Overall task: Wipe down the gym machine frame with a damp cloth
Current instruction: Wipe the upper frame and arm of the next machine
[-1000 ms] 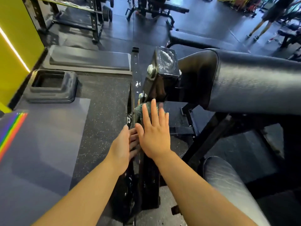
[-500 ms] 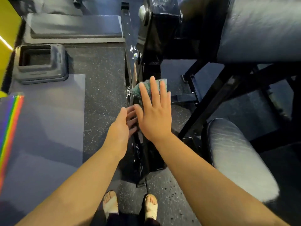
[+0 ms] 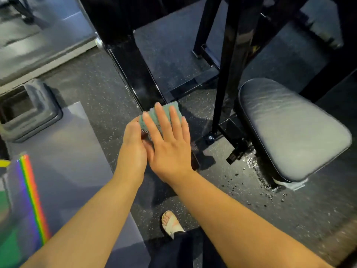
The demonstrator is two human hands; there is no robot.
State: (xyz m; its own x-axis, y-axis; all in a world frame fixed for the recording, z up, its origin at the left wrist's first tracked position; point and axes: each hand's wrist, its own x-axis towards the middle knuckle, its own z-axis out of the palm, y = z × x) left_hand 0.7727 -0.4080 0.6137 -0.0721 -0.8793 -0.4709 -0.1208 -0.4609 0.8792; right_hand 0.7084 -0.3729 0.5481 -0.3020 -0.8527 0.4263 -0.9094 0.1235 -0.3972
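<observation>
- The wiping looked to be under way: the cloth (image 3: 173, 111) lay on the low end of a sloping black bar of the frame (image 3: 135, 70), close to the floor (image 3: 96, 84).
- The right hand (image 3: 168, 144) pressed flat on the cloth, fingers straight and spread.
- The left hand (image 3: 133, 146) sat just beside it, touching it, with fingers curled at the cloth's left edge. Whether it gripped the cloth or the bar could not be told.
- The bar above the cloth shone, but no clear line between wiped and unwiped metal showed, so how much was done stayed a guess.
- Probably still left: the uprights (image 3: 231, 55) and the low cross-pieces by the seat (image 3: 289, 132), all well away from the cloth.
- The floor was dark speckled rubber, with loose black crumbs (image 3: 270, 194) scattered by the seat's base.
- A smooth grey mat (image 3: 67, 151) lay to the left, a grey step block (image 3: 29, 117) beyond it and a rainbow stripe (image 3: 32, 190) at its edge.
- A sandalled foot (image 3: 172, 224) stood below the arms.
</observation>
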